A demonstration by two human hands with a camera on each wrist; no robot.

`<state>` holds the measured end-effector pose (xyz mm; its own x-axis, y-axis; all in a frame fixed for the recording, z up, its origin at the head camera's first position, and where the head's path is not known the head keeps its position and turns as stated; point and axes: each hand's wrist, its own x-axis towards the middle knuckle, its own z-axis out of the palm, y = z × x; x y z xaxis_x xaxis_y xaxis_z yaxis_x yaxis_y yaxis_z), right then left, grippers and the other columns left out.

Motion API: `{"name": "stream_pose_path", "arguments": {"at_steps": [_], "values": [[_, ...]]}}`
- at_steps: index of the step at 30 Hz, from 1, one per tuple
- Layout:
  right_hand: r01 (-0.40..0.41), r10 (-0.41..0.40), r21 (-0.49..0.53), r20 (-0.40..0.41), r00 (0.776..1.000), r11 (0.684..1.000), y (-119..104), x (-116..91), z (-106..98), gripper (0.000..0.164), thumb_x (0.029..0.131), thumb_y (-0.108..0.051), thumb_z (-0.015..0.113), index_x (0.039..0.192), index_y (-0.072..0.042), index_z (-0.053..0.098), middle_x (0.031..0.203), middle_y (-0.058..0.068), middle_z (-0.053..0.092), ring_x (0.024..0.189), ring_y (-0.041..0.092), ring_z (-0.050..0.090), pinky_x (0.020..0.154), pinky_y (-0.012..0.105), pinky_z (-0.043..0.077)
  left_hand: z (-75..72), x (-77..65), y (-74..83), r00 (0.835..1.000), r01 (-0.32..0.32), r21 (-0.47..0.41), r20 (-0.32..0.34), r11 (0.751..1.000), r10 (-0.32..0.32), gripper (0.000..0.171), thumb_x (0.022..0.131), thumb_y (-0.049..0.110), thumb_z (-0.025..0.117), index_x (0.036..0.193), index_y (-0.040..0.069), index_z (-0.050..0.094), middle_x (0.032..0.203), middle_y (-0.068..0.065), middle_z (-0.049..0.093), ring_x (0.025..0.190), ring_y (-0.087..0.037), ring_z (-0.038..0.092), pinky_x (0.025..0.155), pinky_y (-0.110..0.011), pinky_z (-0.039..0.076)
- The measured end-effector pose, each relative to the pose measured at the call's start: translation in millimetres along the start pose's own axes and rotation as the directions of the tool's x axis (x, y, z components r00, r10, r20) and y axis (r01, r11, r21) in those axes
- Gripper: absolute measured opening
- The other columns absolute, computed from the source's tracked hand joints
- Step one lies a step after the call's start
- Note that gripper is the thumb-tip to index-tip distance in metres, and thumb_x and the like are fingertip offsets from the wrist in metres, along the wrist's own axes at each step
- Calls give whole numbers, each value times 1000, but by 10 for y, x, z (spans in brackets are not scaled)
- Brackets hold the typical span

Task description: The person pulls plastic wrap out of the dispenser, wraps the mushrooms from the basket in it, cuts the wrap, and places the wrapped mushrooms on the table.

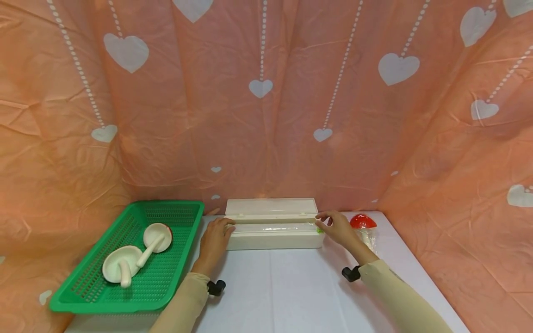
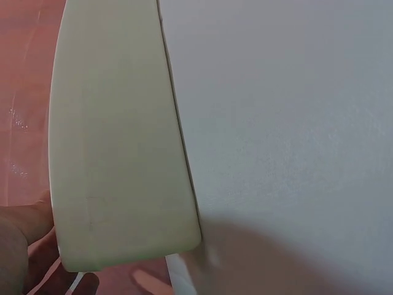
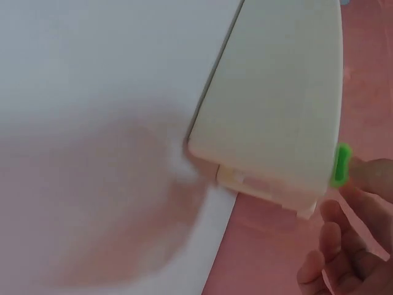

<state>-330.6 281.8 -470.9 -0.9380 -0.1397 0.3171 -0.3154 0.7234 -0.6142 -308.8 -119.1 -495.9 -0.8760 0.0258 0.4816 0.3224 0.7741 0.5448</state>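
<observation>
A white cling film dispenser [image 1: 275, 240] lies lengthwise at the back of the table, its lid [image 1: 271, 206] raised. Along its top a shiny strip of clear film [image 1: 275, 227] shows. My left hand [image 1: 214, 241] grips the left end, with the thumb at the top edge and the fingers around the corner. At the other end is my right hand [image 1: 338, 227], its thumb right at a small green slider [image 3: 341, 166]. Thumb and index finger stand apart there, and the other fingers [image 3: 331, 236] hang loosely bent beside the box end.
To the left, a green plastic basket [image 1: 171, 282] holds two white ladles [image 1: 125, 260] [image 1: 157, 238]. A red-topped object [image 1: 363, 221] in clear wrap stands behind the right forearm. An orange curtain with white hearts [image 1: 266, 152] closes off the back and sides.
</observation>
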Motion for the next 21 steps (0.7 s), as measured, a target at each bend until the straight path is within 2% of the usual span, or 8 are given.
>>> {"name": "stream_pose_path", "arguments": {"at_steps": [6, 15, 21], "values": [[10, -9, -17, 65, 998, 1000, -58, 91, 62, 16, 98, -12, 79, 110, -2, 79, 96, 9, 67, 81, 21, 55, 71, 32, 47, 18, 2, -1, 1000, 1, 14, -6, 1000, -1, 14, 99, 15, 79, 112, 10, 80, 119, -16, 74, 115, -43, 65, 88, -60, 57], [12, -8, -48, 87, 996, 999, -88, 171, 138, 11, 95, -10, 75, 101, -3, 81, 96, 11, 64, 87, 26, 57, 77, 38, 48, 26, 8, -3, 1000, 24, -2, -10, 1000, -24, 15, 98, 16, 80, 112, 11, 80, 121, -15, 74, 118, -41, 64, 89, -60, 57], [8, 0, -76, 104, 995, 997, -80, 193, 186, 12, 93, -12, 77, 99, -3, 81, 93, 10, 63, 87, 25, 57, 79, 39, 47, 18, 8, 3, 999, 33, -17, -8, 999, -33, 14, 98, 17, 80, 111, 11, 80, 121, -15, 74, 118, -41, 64, 89, -61, 57]]}}
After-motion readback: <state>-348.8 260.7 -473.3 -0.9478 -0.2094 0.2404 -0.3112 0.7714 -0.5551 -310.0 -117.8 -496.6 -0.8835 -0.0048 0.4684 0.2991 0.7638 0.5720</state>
